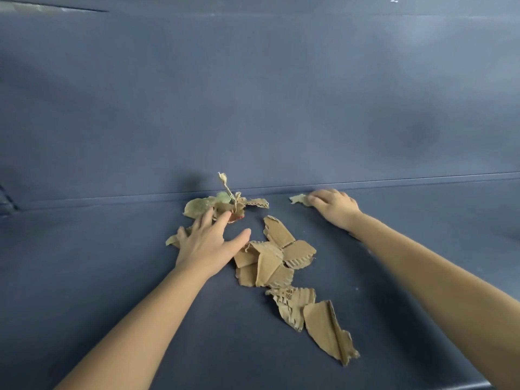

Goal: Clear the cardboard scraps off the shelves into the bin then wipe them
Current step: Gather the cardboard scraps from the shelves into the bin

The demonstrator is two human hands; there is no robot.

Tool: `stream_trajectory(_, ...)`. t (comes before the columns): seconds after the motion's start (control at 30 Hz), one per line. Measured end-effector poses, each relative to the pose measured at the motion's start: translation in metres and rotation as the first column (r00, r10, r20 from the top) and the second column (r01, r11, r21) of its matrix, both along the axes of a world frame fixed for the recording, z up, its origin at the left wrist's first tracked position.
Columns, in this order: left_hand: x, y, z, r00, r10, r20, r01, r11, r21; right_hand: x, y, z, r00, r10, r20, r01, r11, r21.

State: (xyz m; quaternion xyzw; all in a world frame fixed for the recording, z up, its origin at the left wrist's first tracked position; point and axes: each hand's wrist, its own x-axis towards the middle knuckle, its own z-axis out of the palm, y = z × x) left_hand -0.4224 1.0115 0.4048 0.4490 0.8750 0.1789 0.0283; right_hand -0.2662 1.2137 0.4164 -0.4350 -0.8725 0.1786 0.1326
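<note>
Several torn brown cardboard scraps (277, 258) lie in a loose trail across the dark blue shelf (112, 263), running from the back wall toward the front right. A greenish crumpled scrap pile (216, 204) sits against the back wall. My left hand (206, 242) lies flat with spread fingers, its fingertips on that pile and its palm over a small scrap. My right hand (333, 206) reaches to the back of the shelf, fingers extended onto a small pale scrap (299, 199). A long corrugated piece (327, 329) lies nearest the front.
The blue back wall (253, 94) rises right behind the scraps. The shelf's front edge (464, 385) shows at the lower right. A dark bracket or corner (7, 198) is at the far left. No bin or cloth is in view.
</note>
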Motion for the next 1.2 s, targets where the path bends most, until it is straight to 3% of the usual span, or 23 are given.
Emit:
stream_trajectory(0.17,-0.001,-0.005,0.002,0.994,-0.072,0.08,0.053,0.973,0.226,-0.029,-0.078,0.0,0.939,0.339,-0.05,-0.337,0.94,0.05)
stream_trajectory(0.33,-0.004,-0.01,0.0,0.983,-0.185,-0.017,0.169,0.854,0.491,-0.006,-0.099,0.022,0.928,0.135,-0.348,-0.199,0.967,-0.157)
stream_trajectory(0.47,-0.003,-0.017,-0.003,0.948,-0.271,-0.169,0.317,0.733,0.601,0.038,-0.136,0.028,0.938,0.085,-0.336,-0.173,0.955,-0.241)
stream_trajectory(0.57,-0.013,-0.021,0.007,0.958,-0.287,-0.029,0.219,0.657,0.722,0.071,-0.192,0.015,0.933,0.074,-0.351,-0.184,0.94,-0.289)
stream_trajectory(0.63,-0.032,-0.015,0.015,0.966,-0.211,0.148,0.062,0.747,0.662,0.073,-0.216,0.002,0.981,0.083,-0.173,-0.122,0.966,-0.229)
stream_trajectory(0.7,-0.05,-0.006,0.021,0.947,-0.119,0.297,-0.034,0.886,0.463,0.058,-0.223,-0.006,0.999,0.052,0.007,-0.051,0.994,-0.097)
stream_trajectory(0.83,-0.047,0.008,0.019,0.915,-0.146,0.375,0.081,0.979,0.185,0.009,-0.209,-0.007,0.995,-0.029,0.094,0.027,0.999,0.029)
stream_trajectory(0.97,-0.011,0.011,0.02,0.791,-0.297,0.536,0.181,0.949,0.259,-0.029,-0.186,-0.003,0.994,-0.06,0.088,0.062,0.998,-0.023)
stream_trajectory(1.03,0.007,0.006,0.023,0.781,-0.356,0.512,0.228,0.927,0.297,-0.041,-0.178,-0.002,0.997,-0.053,0.053,0.056,0.998,-0.043)
stream_trajectory(1.2,0.018,-0.004,0.026,0.78,-0.333,0.53,0.165,0.926,0.339,-0.041,-0.174,-0.003,0.999,0.024,-0.039,-0.024,1.0,0.003)
